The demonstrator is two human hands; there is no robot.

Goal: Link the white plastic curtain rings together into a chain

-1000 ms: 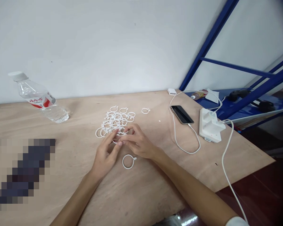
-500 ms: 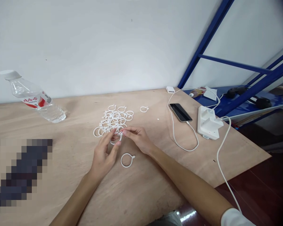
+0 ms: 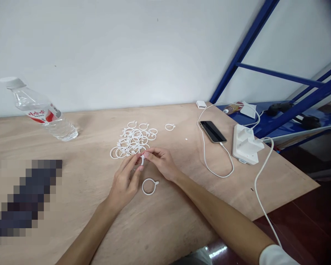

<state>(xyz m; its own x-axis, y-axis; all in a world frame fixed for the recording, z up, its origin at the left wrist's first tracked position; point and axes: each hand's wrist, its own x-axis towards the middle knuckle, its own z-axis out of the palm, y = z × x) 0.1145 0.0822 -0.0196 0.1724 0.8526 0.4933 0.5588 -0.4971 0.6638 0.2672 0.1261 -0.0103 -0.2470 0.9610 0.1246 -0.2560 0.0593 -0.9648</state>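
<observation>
Between my two hands is a white plastic curtain ring [image 3: 142, 160], partly hidden by the fingers and seen nearly edge-on. My left hand [image 3: 126, 181] grips its rim between thumb and fingers. The thumb and forefinger of my right hand [image 3: 160, 161] pinch its top, where the small eyelet sits. A loose curtain ring [image 3: 149, 187] lies flat on the table just below my hands, its eyelet to the right. Beyond my fingers is a pile of similar white rings [image 3: 135, 138]. One more ring [image 3: 170, 127] lies apart, to the right of the pile.
A water bottle [image 3: 45, 112] stands at the left on the wooden table [image 3: 179, 213]. To the right are a phone [image 3: 213, 131] on a charging cable, a white power strip [image 3: 245, 145] and a small white charger [image 3: 201, 105]. A blue metal frame [image 3: 242, 51] rises behind them.
The held ring has turned from showing its round opening to nearly edge-on. My left fingers have closed in nearer to my right fingertips. The loose rings lie as before.
</observation>
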